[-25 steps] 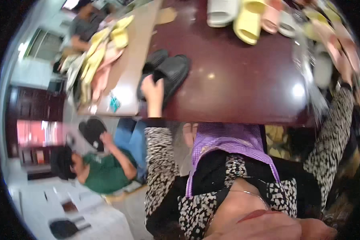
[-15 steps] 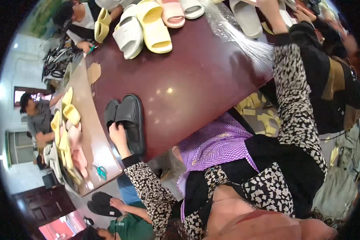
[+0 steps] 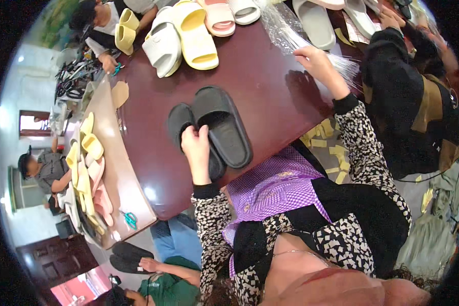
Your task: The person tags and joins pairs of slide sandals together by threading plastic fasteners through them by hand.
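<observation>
- While your left hand [image 3: 196,146] grips a pair of black slippers [image 3: 233,141] near the straps, thumb and fingers closed where the two meet, your right hand [image 3: 316,61] is off to the other side.
- That hold at the inner edges seems chosen to manage both slippers at once; they lean side by side, toes away from you, over the maroon table [image 3: 155,171] close to its near edge. You can't tell from this view whether the soles rest on it.
- Your right fingers are partly curled above the bundle of clear strands [image 3: 346,69]. Whether a thin strand is pinched there, you cannot tell; nothing larger shows in that hand.
- The strands lie within easy reach on your right, probably for that reason. The white slipper [image 3: 160,51] and yellow slipper [image 3: 199,43] stand farther back, which leaves working room before you.
- Compared with the frame half a second ago, the black pair has shifted rightward and is fanned wider apart, and your right hand has come back from beside the grey slippers [image 3: 313,25] to the strands.
</observation>
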`<control>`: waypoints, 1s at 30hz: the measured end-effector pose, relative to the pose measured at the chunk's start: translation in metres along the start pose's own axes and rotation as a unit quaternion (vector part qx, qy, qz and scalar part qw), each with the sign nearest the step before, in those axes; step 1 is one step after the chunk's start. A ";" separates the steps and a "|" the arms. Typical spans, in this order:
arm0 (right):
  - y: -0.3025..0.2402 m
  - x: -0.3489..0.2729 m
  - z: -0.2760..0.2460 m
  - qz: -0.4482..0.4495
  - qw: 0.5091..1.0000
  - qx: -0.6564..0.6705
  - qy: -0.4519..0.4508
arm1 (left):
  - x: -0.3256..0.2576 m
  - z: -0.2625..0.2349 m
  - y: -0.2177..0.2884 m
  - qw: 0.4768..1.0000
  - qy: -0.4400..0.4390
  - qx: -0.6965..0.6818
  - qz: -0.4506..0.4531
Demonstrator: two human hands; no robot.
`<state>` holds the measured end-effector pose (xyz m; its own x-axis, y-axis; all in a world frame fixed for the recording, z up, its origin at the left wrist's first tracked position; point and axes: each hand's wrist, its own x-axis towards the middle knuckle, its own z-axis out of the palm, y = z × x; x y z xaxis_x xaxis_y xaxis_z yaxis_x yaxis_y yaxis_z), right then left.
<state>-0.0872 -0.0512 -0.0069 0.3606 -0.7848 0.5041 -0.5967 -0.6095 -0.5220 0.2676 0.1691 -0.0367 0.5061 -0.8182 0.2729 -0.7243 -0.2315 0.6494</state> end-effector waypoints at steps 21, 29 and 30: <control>0.009 0.059 0.054 -0.030 0.982 -0.185 -0.018 | -0.021 -0.005 0.013 0.989 0.104 -0.109 0.009; 0.015 0.063 0.053 0.018 0.997 -0.062 -0.031 | -0.014 -0.005 0.010 0.990 0.092 -0.104 -0.005; 0.017 0.063 0.053 0.023 0.998 -0.047 -0.027 | -0.014 -0.007 0.010 0.991 0.087 -0.099 -0.009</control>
<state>-0.0363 -0.1167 -0.0205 0.3675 -0.8180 0.4425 -0.6774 -0.5614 -0.4754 0.2561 0.1819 -0.0290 0.6032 -0.7079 0.3674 -0.6174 -0.1228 0.7770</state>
